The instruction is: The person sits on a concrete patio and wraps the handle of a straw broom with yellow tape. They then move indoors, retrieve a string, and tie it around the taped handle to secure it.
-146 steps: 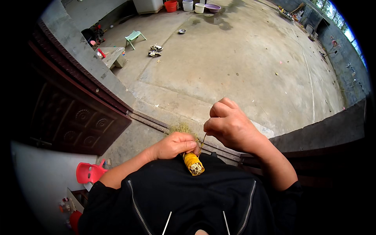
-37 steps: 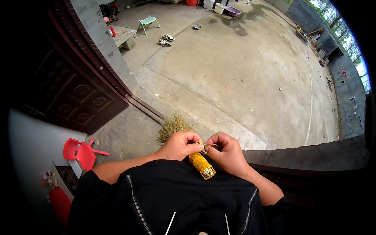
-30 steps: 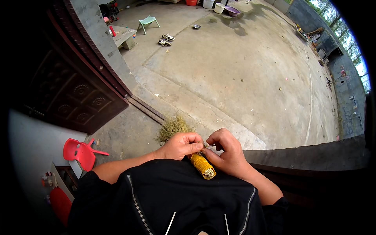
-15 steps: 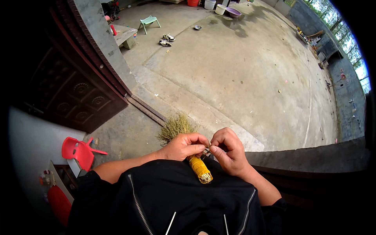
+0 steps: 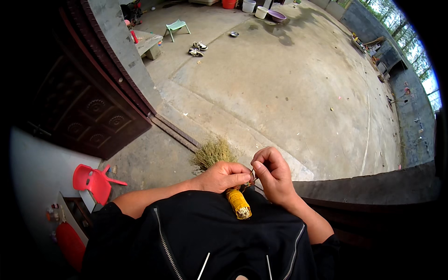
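A small bundled brush [image 5: 239, 205], its handle wound in yellow tape with pale cut stalk ends showing, lies across my lap. Its dry, bushy head [image 5: 213, 154] spreads out beyond my left hand [image 5: 220, 177]. Thumb and bent fingers of that hand press together by the far end of the yellow wrap, pinching a thin dark strand. To its right, my right hand [image 5: 274, 177] is closed in a pinch on the same strand, which stretches across the small gap between the hands. Whether it is wire or cord cannot be made out.
A dark red panelled door [image 5: 93, 112] stands at the left, with a red child's chair [image 5: 95, 182] below it. Ahead, a concrete yard holds shoes [image 5: 198, 48], a pale green stool [image 5: 177, 28], a metal bowl [image 5: 234, 34] and a purple basin [image 5: 276, 17].
My right hand has drawn slightly up and away from the left, opening a gap with the thin strand across it. The brush stays on my lap, almost unmoved.
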A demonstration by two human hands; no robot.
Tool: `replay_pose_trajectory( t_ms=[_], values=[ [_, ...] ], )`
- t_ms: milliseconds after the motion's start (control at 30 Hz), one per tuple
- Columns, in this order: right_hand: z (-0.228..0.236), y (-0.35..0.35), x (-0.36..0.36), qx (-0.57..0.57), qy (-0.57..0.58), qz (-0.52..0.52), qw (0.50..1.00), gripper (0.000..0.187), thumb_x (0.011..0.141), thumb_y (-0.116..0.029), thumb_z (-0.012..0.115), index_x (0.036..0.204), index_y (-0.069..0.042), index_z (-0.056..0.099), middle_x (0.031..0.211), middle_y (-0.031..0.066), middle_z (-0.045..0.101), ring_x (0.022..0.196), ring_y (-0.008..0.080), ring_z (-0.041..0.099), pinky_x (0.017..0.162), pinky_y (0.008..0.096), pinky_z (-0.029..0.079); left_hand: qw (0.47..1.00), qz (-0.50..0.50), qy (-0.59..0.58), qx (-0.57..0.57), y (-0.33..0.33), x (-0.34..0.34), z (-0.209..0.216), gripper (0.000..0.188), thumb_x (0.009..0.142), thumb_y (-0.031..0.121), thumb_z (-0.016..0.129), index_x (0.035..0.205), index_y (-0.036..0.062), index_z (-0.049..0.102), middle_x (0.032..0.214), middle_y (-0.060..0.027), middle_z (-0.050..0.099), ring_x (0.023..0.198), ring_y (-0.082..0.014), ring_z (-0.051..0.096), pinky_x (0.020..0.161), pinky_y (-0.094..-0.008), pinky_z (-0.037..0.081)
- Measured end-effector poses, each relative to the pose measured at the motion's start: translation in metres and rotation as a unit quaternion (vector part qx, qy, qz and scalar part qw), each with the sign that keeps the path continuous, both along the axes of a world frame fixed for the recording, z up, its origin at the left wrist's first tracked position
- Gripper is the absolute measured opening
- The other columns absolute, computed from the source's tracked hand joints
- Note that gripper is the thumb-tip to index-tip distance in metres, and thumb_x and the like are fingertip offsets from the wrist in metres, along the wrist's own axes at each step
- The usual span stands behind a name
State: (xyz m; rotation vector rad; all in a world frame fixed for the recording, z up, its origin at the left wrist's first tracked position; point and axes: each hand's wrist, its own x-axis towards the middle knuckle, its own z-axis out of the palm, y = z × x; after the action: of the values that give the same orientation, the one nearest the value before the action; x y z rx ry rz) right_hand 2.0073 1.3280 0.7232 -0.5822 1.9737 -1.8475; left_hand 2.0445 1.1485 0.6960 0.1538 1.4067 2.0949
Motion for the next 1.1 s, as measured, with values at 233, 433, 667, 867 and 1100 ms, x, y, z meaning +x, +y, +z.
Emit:
replay_pose_trajectory(
  t_ms=[233, 433, 667, 867, 1100],
  values=[
    [-0.009, -0.008, -0.007, 0.008, 0.054, -0.111, 0.992, 0.006, 0.092, -0.004, 0.046, 0.087, -0.004, 0.041, 0.079, 0.0030, 0.047, 0.060, 0.0072, 0.045, 0.054, 0.0207, 0.040, 0.999, -0.022, 0.023, -0.041, 0.002, -0.001, -0.004, 0.022, 0.089, 0.021, 0.052, 0.084, 0.0015, 0.063, 0.074, 0.0010, 0.056, 0.068, -0.0061, 0.048, 0.063, -0.0214, 0.039],
    [-0.016, -0.014, -0.012, 0.048, 0.136, -0.188, 0.972, 0.009, 0.087, 0.000, 0.051, 0.083, -0.003, 0.043, 0.068, 0.0023, 0.043, 0.059, 0.0087, 0.039, 0.052, 0.0230, 0.036, 0.996, -0.041, 0.068, -0.048, 0.004, -0.002, 0.002, 0.021, 0.087, 0.019, 0.052, 0.078, 0.0022, 0.062, 0.071, 0.0001, 0.055, 0.069, -0.0071, 0.049, 0.064, -0.0227, 0.040],
    [-0.007, 0.009, -0.021, 0.057, 0.077, -0.028, 0.995, 0.012, 0.091, -0.011, 0.048, 0.099, -0.002, 0.047, 0.086, 0.0018, 0.051, 0.068, 0.0082, 0.044, 0.060, 0.0223, 0.040, 0.992, -0.059, 0.112, -0.020, 0.005, -0.001, -0.004, 0.020, 0.090, 0.016, 0.046, 0.083, 0.0004, 0.056, 0.079, -0.0061, 0.058, 0.078, -0.0141, 0.055, 0.073, -0.0269, 0.043],
    [0.023, 0.055, -0.038, 0.230, 0.147, 0.233, 0.933, 0.028, 0.084, -0.028, 0.061, 0.095, -0.003, 0.062, 0.089, 0.0074, 0.060, 0.082, 0.0214, 0.055, 0.072, 0.0323, 0.045, 0.999, -0.009, 0.038, -0.035, -0.006, -0.003, 0.000, 0.017, 0.093, 0.016, 0.042, 0.087, 0.0015, 0.050, 0.075, -0.0086, 0.058, 0.069, -0.0126, 0.055, 0.065, -0.0247, 0.044],
    [0.026, 0.023, -0.024, 0.079, 0.122, 0.096, 0.985, 0.029, 0.088, -0.024, 0.059, 0.105, -0.002, 0.061, 0.105, 0.0098, 0.056, 0.096, 0.0181, 0.053, 0.084, 0.0312, 0.045, 0.992, -0.046, 0.098, -0.057, -0.009, -0.016, 0.015, 0.022, 0.093, 0.016, 0.045, 0.077, 0.0027, 0.053, 0.070, -0.0032, 0.057, 0.065, -0.0088, 0.055, 0.062, -0.0229, 0.044]
  ],
)
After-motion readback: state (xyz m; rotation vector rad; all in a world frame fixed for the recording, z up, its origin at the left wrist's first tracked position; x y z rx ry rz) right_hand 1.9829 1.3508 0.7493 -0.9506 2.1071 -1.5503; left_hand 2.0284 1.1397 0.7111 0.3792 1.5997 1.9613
